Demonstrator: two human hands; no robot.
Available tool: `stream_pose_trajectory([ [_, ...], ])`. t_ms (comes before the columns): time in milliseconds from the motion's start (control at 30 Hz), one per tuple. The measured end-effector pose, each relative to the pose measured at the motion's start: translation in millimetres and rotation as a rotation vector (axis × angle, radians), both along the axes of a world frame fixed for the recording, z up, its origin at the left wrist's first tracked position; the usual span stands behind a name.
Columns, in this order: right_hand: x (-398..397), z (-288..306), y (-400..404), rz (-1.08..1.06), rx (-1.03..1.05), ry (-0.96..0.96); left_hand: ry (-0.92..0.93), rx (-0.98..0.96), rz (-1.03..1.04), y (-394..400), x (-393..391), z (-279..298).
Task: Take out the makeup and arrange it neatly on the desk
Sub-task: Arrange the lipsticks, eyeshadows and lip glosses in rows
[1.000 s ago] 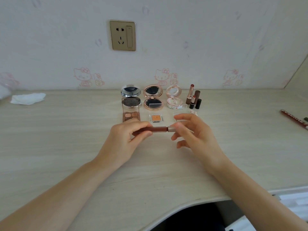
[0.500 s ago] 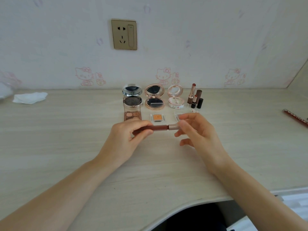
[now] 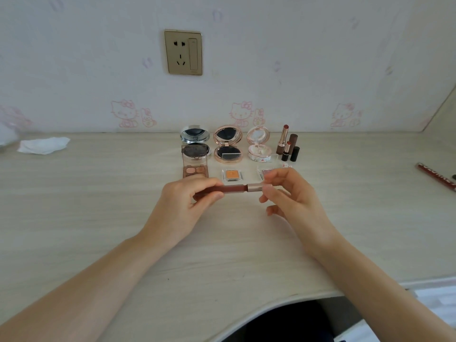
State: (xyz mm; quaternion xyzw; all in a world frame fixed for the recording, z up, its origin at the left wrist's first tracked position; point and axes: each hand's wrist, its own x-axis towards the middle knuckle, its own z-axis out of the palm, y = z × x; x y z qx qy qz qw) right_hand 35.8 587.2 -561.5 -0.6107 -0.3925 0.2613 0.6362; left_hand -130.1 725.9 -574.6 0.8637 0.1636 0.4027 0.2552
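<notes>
Curving inward at 6 o'clock, the near edge of the pale wood-grain desk [image 3: 98,218] is seen, with bare surface left broad at 9 and 3 o'clock. A slim brown lip-colour tube with a rose-gold cap [image 3: 237,188] is held level above the desk centre: its brown end is gripped by the curled left hand [image 3: 183,206], its metallic cap pinched by the right hand [image 3: 288,196]. At 12 o'clock, three round open compacts [image 3: 228,144], small square palettes and upright lipsticks [image 3: 287,144] are ranged in rows. A crumpled white tissue [image 3: 44,145] is seen at 10 o'clock.
</notes>
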Motion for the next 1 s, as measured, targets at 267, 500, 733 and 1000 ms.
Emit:
stream_pose_trajectory([
  [267, 0.5, -2.8, 2.2, -0.051, 0.021, -0.088, -0.016, -0.004, -0.006, -2.2, 0.6, 0.7],
  [500, 3.5, -4.6, 1.5, -0.032, 0.013, -0.084, -0.004, -0.009, -0.005, -1.7, 0.3, 1.0],
  [733, 3.6, -3.7, 2.8, -0.107, -0.053, -0.055, -0.002, -0.009, -0.006, -2.1, 0.3, 0.8],
  [1000, 4.3, -1.8, 1.2, -0.117, -0.078, -0.029, -0.013, -0.016, 0.010, -3.6, 0.1, 2.3],
])
